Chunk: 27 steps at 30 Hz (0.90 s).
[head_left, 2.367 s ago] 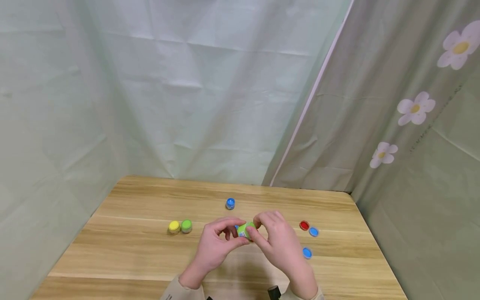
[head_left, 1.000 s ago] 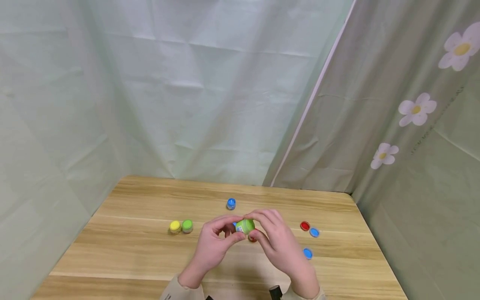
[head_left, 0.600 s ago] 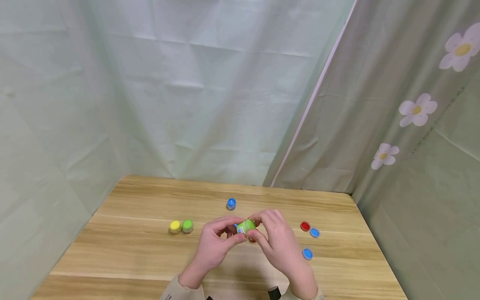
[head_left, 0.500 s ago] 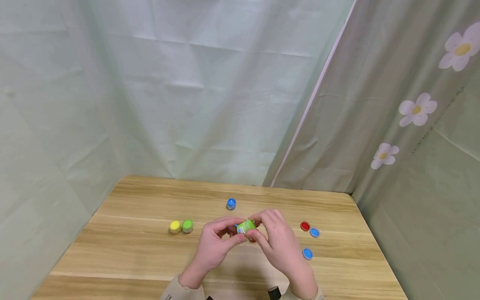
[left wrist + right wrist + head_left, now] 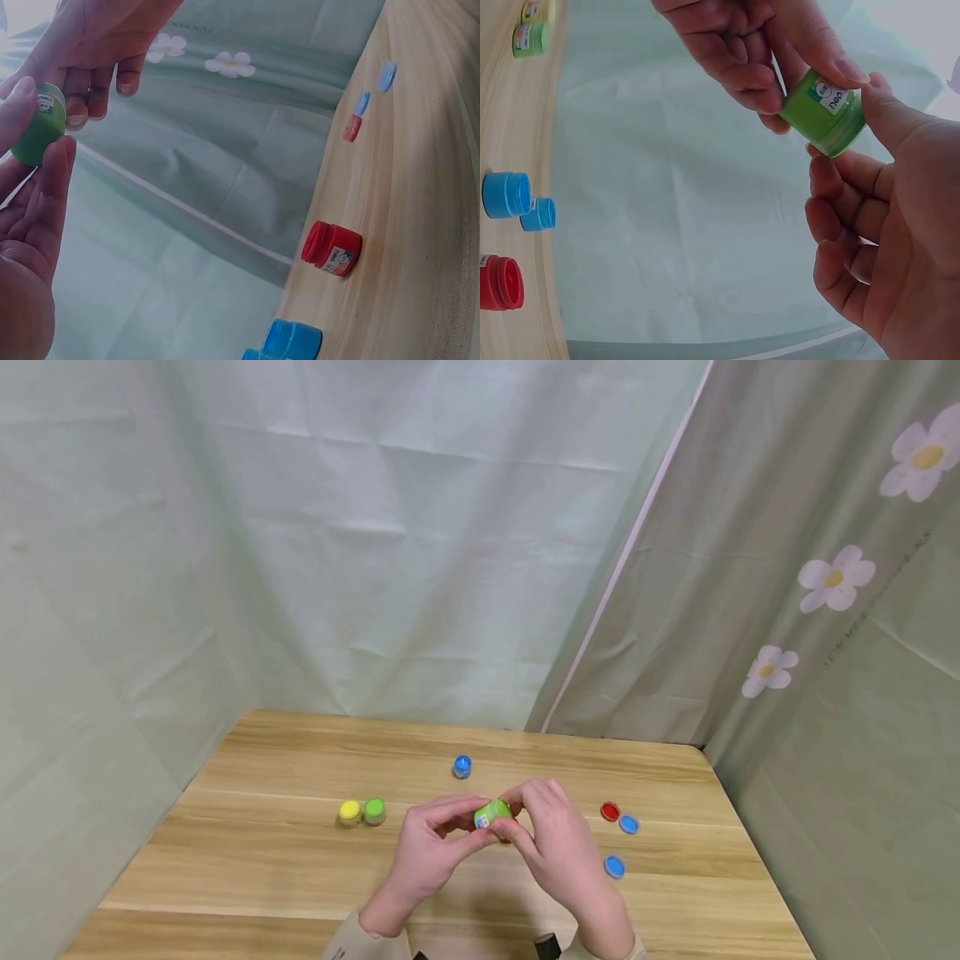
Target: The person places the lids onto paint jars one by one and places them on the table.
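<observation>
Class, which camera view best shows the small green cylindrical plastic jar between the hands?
Right wrist: the green plastic jar is largest, its label facing the camera. Left wrist shows it near the edge, partly behind a thumb; head shows it small, fingers covering parts.

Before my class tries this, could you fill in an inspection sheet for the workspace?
Surface: wooden table.
Job's things: held green jar, raised above the table, lid on.
Clutter: yellow jar and second green jar, both lidded; two blue jars and red jar, lids off; red lid and two blue lids, loose.
Hands: left hand grips the jar's body; right hand holds its lid.
Cables: nothing seen.
Surroundings: pale curtains, white flowers at right.
</observation>
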Each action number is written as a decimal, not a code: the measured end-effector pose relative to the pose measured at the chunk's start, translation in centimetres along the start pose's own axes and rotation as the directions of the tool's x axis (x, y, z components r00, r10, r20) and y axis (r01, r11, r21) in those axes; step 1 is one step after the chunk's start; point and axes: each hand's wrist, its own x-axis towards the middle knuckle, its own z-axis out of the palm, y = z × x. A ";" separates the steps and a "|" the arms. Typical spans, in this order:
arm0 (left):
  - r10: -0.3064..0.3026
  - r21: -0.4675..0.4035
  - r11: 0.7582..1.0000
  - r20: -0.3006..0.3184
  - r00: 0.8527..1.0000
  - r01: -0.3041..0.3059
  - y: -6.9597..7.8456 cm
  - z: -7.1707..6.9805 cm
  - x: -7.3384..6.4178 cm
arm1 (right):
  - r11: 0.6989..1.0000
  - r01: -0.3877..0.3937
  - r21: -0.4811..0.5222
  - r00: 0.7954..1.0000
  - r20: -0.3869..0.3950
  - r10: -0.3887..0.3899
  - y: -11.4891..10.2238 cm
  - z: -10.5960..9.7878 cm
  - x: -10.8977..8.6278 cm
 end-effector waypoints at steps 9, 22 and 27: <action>0.046 0.020 0.999 -0.014 0.999 -0.046 -0.1 0.0 0.1 | 1.000 0.013 -0.025 1.000 -0.006 -0.013 -0.2 0.1 0.1; -0.073 0.007 0.997 -0.059 0.996 0.074 0.3 -0.5 0.1 | 0.997 -0.030 0.073 0.999 -0.035 0.033 -0.2 0.5 -0.2; -0.111 0.001 0.994 -0.064 0.992 0.111 0.2 -0.8 0.3 | 0.990 -0.059 0.128 0.995 -0.075 0.069 0.0 0.1 -0.1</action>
